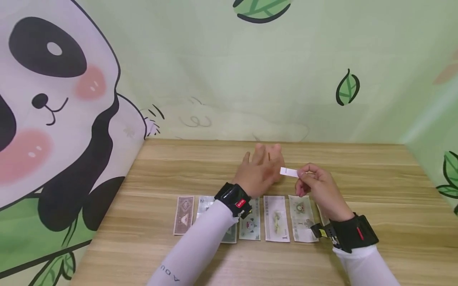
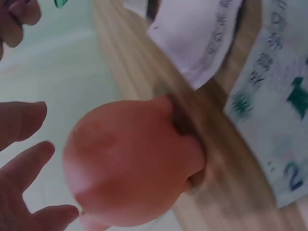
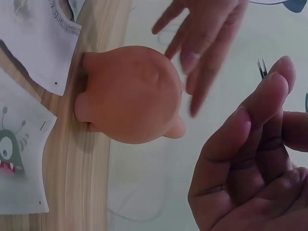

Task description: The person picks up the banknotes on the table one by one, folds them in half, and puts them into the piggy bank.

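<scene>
An orange-pink piggy bank (image 1: 277, 155) stands on the table, a dark slot in its top, partly covered in the head view by my left hand (image 1: 255, 174). That hand has its fingers spread over the bank; in the left wrist view its fingertips (image 2: 41, 151) are right by the bank's rounded body (image 2: 127, 163). To the right of the bank, my right hand (image 1: 316, 186) pinches a narrow white folded paper strip (image 1: 289, 172) between thumb and fingers. The strip's free end points left at the bank. In the right wrist view, the left fingers (image 3: 211, 53) overlap the bank's edge.
Several play banknotes lie in a row nearer me, among them a brown one (image 1: 184, 216), a pale one (image 1: 276, 219) and one with a cartoon monster (image 1: 302, 218). My forearms cover parts of the row. A panda-printed backdrop (image 1: 229, 79) rises behind the wooden table (image 1: 390, 178).
</scene>
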`<state>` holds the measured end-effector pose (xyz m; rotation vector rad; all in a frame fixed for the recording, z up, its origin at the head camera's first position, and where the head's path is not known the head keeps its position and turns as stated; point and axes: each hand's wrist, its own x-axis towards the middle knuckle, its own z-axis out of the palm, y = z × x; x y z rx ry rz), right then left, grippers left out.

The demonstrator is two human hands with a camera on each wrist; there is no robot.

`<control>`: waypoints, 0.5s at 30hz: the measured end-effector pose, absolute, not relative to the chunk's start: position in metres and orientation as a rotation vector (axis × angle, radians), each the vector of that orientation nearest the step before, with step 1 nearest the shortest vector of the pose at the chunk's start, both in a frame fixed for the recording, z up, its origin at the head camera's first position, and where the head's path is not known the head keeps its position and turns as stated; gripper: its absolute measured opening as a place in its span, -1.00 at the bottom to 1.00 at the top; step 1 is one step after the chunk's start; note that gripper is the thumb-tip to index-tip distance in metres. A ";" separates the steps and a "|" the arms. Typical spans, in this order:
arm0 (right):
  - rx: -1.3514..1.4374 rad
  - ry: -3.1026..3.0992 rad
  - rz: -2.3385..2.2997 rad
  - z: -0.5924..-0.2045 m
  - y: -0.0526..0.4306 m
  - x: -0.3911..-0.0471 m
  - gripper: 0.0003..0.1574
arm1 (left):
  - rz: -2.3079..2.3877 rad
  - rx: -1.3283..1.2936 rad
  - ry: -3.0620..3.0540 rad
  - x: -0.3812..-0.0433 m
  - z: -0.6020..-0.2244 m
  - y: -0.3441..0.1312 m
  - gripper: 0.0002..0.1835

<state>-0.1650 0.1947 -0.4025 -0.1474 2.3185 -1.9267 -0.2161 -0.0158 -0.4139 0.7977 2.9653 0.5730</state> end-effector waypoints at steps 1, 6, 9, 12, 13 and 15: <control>-0.134 2.322 -1.932 -0.402 0.195 -0.165 -0.82 | 0.566 0.769 2.954 -0.216 -0.416 -0.016 -0.40; -0.044 2.351 -1.947 -0.403 0.195 -0.168 -0.79 | 0.579 0.737 2.938 -0.214 -0.424 -0.018 -0.40; -0.009 2.376 -1.929 -0.406 0.195 -0.170 -0.72 | 0.585 0.774 2.945 -0.212 -0.427 -0.020 -0.41; 0.024 2.389 -1.950 -0.410 0.194 -0.172 -0.68 | 0.601 0.773 2.939 -0.209 -0.429 -0.020 -0.42; 0.031 2.396 -1.964 -0.411 0.194 -0.173 -0.68 | 0.603 0.776 2.937 -0.208 -0.429 -0.020 -0.42; 0.043 2.409 -1.990 -0.413 0.193 -0.174 -0.69 | 0.616 0.768 2.933 -0.205 -0.430 -0.019 -0.42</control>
